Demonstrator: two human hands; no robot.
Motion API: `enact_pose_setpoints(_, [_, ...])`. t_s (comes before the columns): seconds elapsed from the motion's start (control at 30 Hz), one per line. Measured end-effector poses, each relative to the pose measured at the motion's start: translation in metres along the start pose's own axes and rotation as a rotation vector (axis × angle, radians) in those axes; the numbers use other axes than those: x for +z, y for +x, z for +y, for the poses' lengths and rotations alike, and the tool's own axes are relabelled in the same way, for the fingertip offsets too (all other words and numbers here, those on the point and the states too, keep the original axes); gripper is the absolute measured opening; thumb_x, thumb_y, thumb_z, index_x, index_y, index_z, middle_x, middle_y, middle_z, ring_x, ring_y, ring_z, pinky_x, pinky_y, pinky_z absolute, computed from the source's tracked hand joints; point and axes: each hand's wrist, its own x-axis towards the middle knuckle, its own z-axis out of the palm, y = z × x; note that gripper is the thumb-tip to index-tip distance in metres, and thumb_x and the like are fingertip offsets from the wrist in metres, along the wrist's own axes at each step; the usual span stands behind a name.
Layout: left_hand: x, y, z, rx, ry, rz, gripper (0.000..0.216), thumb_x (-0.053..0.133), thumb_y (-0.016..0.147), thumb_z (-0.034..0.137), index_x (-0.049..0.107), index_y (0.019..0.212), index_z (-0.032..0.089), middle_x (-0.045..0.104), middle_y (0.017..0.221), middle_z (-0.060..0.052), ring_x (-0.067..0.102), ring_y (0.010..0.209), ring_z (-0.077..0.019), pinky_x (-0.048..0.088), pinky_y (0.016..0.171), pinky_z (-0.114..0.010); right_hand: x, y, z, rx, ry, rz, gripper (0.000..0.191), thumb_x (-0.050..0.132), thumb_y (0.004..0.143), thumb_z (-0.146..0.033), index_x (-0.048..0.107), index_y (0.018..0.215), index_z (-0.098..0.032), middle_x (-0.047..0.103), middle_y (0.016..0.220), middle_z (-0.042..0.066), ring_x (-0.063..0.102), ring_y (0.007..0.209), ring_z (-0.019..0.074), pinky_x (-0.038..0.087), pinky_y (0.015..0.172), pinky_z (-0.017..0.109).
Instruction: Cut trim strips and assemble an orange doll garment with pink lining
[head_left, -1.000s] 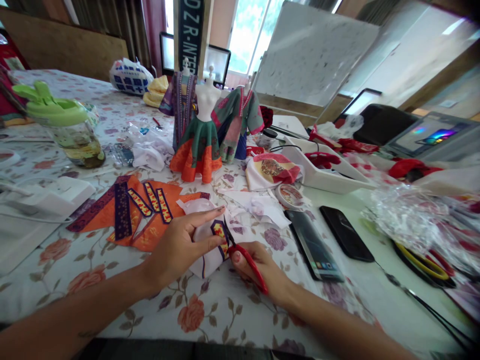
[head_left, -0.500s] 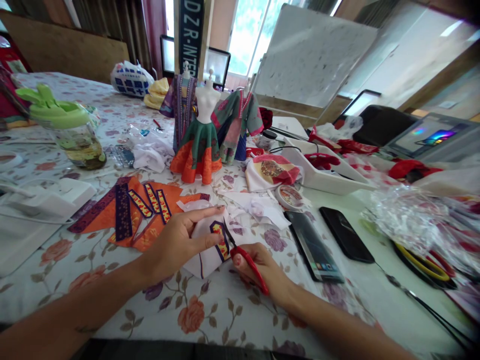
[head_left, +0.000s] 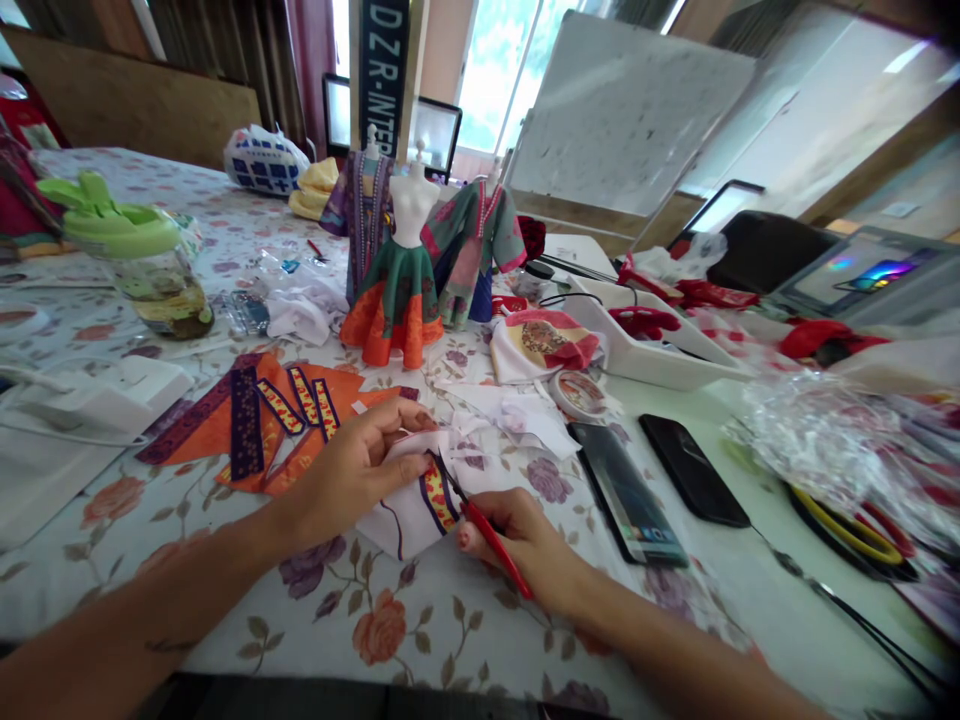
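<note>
Left hand grasping white cloth piece with yellow-and-purple patterned trim; right hand clenching red-handled scissors, blades just beside trim.

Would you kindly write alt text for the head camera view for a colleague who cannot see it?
The left hand pinches white fabric edged with yellow-and-purple trim while the right hand holds red-handled scissors against it, on a floral tablecloth; a white dress form stands beyond.

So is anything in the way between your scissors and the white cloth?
Nothing visible is. The red scissors in the right hand are right at the white cloth, beside its patterned trim. The left hand holds the cloth.
</note>
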Motion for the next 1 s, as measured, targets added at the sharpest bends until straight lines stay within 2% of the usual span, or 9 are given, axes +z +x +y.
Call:
enact_pose_setpoints(0.1, [-0.004, 0.001, 0.003, -0.007, 0.042, -0.087, 0.025, 0.065, 0.075, 0.024, 0.067, 0.1, 0.021, 0.067, 0.104, -0.005, 0.063, 0.093, -0.0183, 0.052, 0.076, -0.026, -0.001, 0.0, 0.003, 0.011, -0.01, -0.012, 0.057, 0.061, 0.069, -0.07, 0.042, 0.056, -0.018, 0.03, 0.05, -0.006, 0.025, 0.047, 0.0067, 0.017, 0.041, 0.022])
enact_pose_setpoints(0.23, [-0.009, 0.001, 0.003, -0.126, 0.036, -0.162, 0.03, 0.066, 0.074, 0.03, 0.071, 0.103, 0.023, 0.07, 0.093, -0.003, 0.065, 0.079, -0.0175, 0.053, 0.065, -0.025, -0.003, -0.002, 0.006, 0.003, -0.01, -0.04, 0.056, 0.06, 0.071, -0.069, 0.043, 0.058, -0.017, 0.032, 0.052, -0.006, 0.027, 0.049, 0.0068, 0.017, 0.042, 0.022])
enact_pose_setpoints(0.37, [-0.011, 0.001, 0.003, -0.194, 0.064, -0.153, 0.036, 0.069, 0.071, 0.035, 0.072, 0.105, 0.023, 0.067, 0.074, -0.001, 0.062, 0.065, -0.0166, 0.05, 0.058, -0.025, -0.004, -0.002, 0.007, -0.028, 0.011, -0.087, 0.057, 0.056, 0.075, -0.07, 0.041, 0.059, -0.017, 0.029, 0.054, -0.006, 0.024, 0.05, 0.0067, 0.016, 0.043, 0.023])
enact_pose_setpoints(0.5, [-0.011, 0.002, 0.002, -0.186, 0.103, -0.137, 0.037, 0.071, 0.072, 0.036, 0.071, 0.106, 0.024, 0.056, 0.058, 0.004, 0.051, 0.052, -0.0102, 0.043, 0.051, -0.021, -0.004, -0.002, 0.006, -0.03, 0.072, -0.134, 0.058, 0.051, 0.077, -0.072, 0.038, 0.059, -0.018, 0.027, 0.052, -0.007, 0.022, 0.048, 0.006, 0.014, 0.042, 0.023])
enact_pose_setpoints(0.67, [-0.007, 0.001, 0.003, -0.161, 0.028, -0.129, 0.035, 0.071, 0.072, 0.031, 0.071, 0.106, 0.025, 0.056, 0.065, 0.005, 0.047, 0.054, -0.0071, 0.04, 0.051, -0.018, -0.005, -0.002, -0.002, -0.033, 0.083, -0.128, 0.062, 0.049, 0.073, -0.077, 0.037, 0.057, -0.018, 0.027, 0.051, -0.007, 0.021, 0.048, 0.0058, 0.014, 0.042, 0.023])
enact_pose_setpoints(0.83, [-0.007, -0.001, 0.006, -0.193, 0.102, -0.128, 0.039, 0.07, 0.073, 0.031, 0.069, 0.111, 0.022, 0.042, 0.054, 0.008, 0.035, 0.047, -0.0056, 0.031, 0.046, -0.017, -0.005, -0.002, -0.003, -0.041, 0.083, -0.126, 0.062, 0.049, 0.073, -0.077, 0.037, 0.057, -0.018, 0.027, 0.052, -0.007, 0.021, 0.049, 0.006, 0.014, 0.043, 0.023])
enact_pose_setpoints(1.0, [-0.008, 0.001, 0.004, -0.192, 0.147, -0.141, 0.044, 0.07, 0.074, 0.033, 0.067, 0.115, 0.019, 0.034, 0.053, 0.008, 0.034, 0.048, -0.0056, 0.026, 0.043, -0.017, -0.004, -0.002, 0.0, -0.052, 0.093, -0.126, 0.061, 0.049, 0.075, -0.075, 0.036, 0.058, -0.018, 0.025, 0.052, -0.007, 0.019, 0.048, 0.0058, 0.012, 0.042, 0.023])
